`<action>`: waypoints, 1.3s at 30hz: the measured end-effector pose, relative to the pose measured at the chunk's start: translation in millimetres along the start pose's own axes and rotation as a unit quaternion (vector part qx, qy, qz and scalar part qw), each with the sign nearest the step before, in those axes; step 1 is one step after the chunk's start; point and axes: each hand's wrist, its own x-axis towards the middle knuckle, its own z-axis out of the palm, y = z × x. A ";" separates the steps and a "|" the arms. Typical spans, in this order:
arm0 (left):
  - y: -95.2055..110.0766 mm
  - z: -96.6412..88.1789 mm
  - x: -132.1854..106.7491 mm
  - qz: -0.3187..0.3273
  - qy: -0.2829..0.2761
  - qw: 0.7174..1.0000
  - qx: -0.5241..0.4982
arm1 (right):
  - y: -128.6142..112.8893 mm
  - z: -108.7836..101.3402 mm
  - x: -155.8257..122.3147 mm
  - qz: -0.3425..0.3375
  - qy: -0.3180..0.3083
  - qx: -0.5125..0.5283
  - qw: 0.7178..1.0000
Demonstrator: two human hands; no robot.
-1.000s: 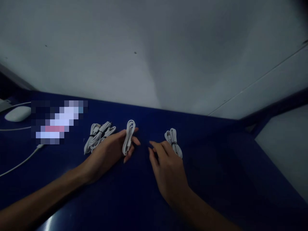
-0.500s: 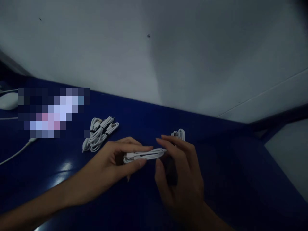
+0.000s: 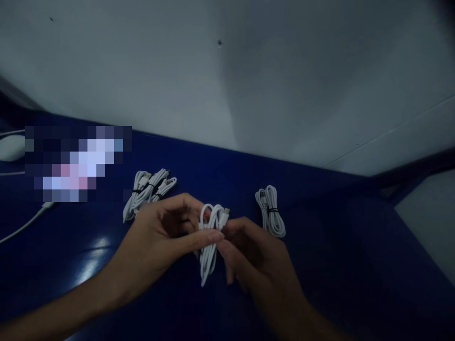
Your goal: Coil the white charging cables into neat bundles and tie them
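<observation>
A coiled white USB cable (image 3: 209,260) hangs upright between my two hands, its loops and a plug at the top and the folded end below. My left hand (image 3: 167,232) pinches it around the middle, thumb laid across the front. From the other side my right hand (image 3: 259,258) grips the same bundle, thumb and fingertips closed at its right edge. Behind my left hand lies a pile of coiled white cables (image 3: 147,189) with black ties, partly covered by that hand. Beyond my right hand rests another tied white cable coil (image 3: 273,213).
All this is over a dark blue glossy table (image 3: 220,161) that meets a pale wall (image 3: 159,71). At the left are a blurred-out bright object (image 3: 85,163), a white cord (image 3: 26,225) and a rounded white thing (image 3: 11,148).
The held cable has turned from lying sideways to upright. My right hand has closed from spread fingers onto it, and the coil behind that hand shows more fully.
</observation>
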 end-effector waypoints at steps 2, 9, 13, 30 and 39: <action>-0.2 1.3 0.2 -0.010 -0.009 1.000 -0.004 | 0.1 -0.7 1.5 0.020 -0.011 0.033 0.999; 1.3 1.5 -0.3 -0.043 -0.064 0.997 -0.030 | -4.1 -2.7 2.9 0.027 0.008 0.041 0.999; -2.6 -0.4 -1.0 -0.052 -0.035 0.998 -0.006 | -3.4 -2.7 2.1 0.021 0.012 0.044 0.999; 7.0 7.8 0.5 -0.041 0.049 0.998 0.003 | -0.1 0.1 1.8 0.016 0.147 0.029 0.989; 8.7 8.2 -0.7 -0.027 0.050 0.998 0.030 | -1.7 -5.5 3.5 0.023 0.061 0.041 0.997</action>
